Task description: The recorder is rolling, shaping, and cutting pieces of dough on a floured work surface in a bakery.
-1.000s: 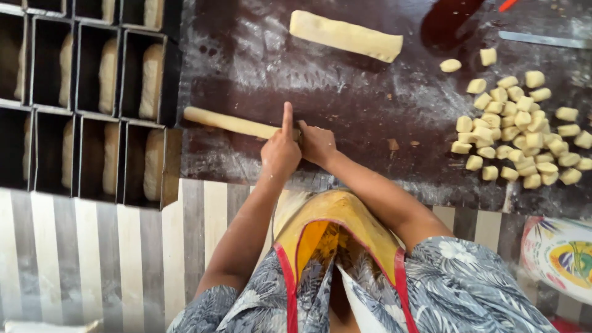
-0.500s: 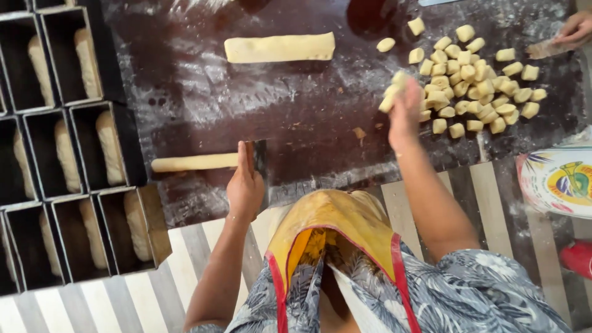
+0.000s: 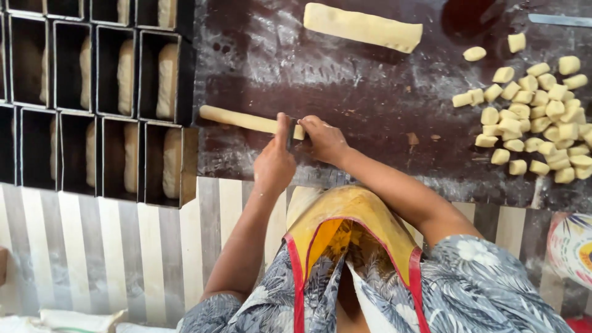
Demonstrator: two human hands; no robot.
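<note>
Left hand (image 3: pixel 275 161): gripped a dark cutter (image 3: pixel 290 132) — blade set on the dough rope (image 3: pixel 243 119).
Right hand (image 3: pixel 324 139): pinched the rope's right end.
Rope: lay on the dark worktop (image 3: pixel 345 92), beside the loaf tins (image 3: pixel 123 92).
Cut pieces (image 3: pixel 536 117): heaped well apart — rightward.

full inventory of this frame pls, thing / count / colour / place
thin rolled dough rope: one, pale yellow, near edge of board, under both hands
flat dough slab: one, pale yellow, far side of board
cut dough pieces: a heap, too many to count, pale yellow, right of board
dark floured work board: one, dark brown
black metal loaf tins: two rows, most holding dough, left
metal blade: one, grey, top right
striped cloth: white and grey, below tins
yellow apron: one, red-edged
left hand: on a small dark cutter at the rope
right hand: fingers on rope end
</note>
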